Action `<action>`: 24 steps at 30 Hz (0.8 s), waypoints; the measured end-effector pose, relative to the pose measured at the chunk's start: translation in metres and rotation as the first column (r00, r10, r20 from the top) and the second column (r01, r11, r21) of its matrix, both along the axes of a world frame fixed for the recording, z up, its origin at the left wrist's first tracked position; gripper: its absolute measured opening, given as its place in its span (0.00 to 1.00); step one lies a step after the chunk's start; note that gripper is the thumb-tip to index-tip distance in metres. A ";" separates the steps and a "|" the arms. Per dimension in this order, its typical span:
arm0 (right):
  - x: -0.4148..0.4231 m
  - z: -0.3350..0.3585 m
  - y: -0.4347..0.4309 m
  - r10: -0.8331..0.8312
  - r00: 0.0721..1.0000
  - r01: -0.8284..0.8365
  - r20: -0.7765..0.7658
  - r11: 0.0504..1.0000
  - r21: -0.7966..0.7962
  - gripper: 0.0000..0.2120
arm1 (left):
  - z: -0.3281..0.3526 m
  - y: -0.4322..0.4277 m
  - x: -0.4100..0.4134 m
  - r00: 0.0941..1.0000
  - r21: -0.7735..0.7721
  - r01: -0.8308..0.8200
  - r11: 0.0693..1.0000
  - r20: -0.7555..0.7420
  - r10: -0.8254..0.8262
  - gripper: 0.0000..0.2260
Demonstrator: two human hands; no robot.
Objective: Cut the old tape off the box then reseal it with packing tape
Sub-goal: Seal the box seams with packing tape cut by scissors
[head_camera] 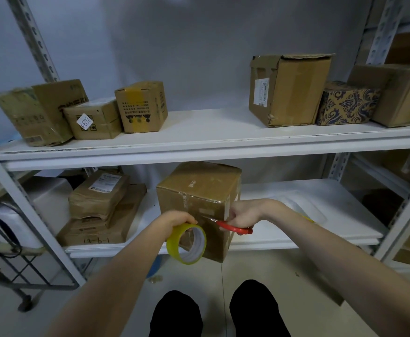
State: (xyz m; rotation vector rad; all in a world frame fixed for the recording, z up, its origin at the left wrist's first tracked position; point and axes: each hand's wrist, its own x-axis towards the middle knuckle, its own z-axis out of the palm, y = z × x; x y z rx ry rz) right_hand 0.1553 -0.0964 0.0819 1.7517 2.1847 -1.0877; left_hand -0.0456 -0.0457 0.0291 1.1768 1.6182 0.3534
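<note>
Gripped a yellow roll of tape (187, 243) in the left hand (179, 218), fingers curled over its top, close against the front of the box (199, 190). Found the box on the lower shelf (308, 198), at the front edge near the middle, with one bottom corner seeming to poke out past that edge. Held red scissors (233, 227) in the right hand (240, 212), fingers wrapped round the handles, tips aimed left at the front of the box, just beside the roll. Could not tell how wide the blades were, or whether old tape or new tape sat between them.

Probably best to lay the tips flat along the tape and snip only the tape, not dig into the cardboard. Best also to hold the left fingers back from the blades, being so near. Good to steady the box with the roll hand, so no sliding off the front edge.

Had a stack of flat parcels (99, 207) just beside the box on the left, so little room that way. Had bare white shelf on the right, plenty of room for pushing the box back. Had the upper shelf (211, 152) just above the box top, so no lifting high.
</note>
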 end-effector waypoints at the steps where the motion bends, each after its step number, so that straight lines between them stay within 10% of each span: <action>1: 0.000 0.002 -0.002 0.010 1.000 -0.010 0.014 1.000 0.000 0.18 | 0.001 -0.001 0.000 1.000 0.009 0.001 1.000 0.000 -0.001 0.06; 11: 0.007 0.017 -0.021 0.071 0.997 -0.071 -0.012 0.997 0.004 0.14 | 0.018 -0.010 0.004 0.999 0.129 -0.049 0.990 0.021 0.047 0.17; 17: 0.022 0.044 -0.020 0.018 0.975 0.044 -0.220 0.961 0.274 0.14 | 0.027 -0.018 0.003 1.000 0.138 -0.003 0.990 -0.027 0.007 0.15; 21: 0.017 0.077 -0.010 -0.077 0.867 0.380 -0.492 0.741 0.554 0.15 | 0.035 -0.018 0.005 1.000 0.172 -0.009 0.985 -0.010 0.011 0.17; 24: 0.005 0.089 0.011 -0.286 0.870 0.491 -0.401 0.449 0.746 0.20 | 0.047 -0.021 0.010 0.999 0.224 -0.034 0.974 0.040 0.025 0.16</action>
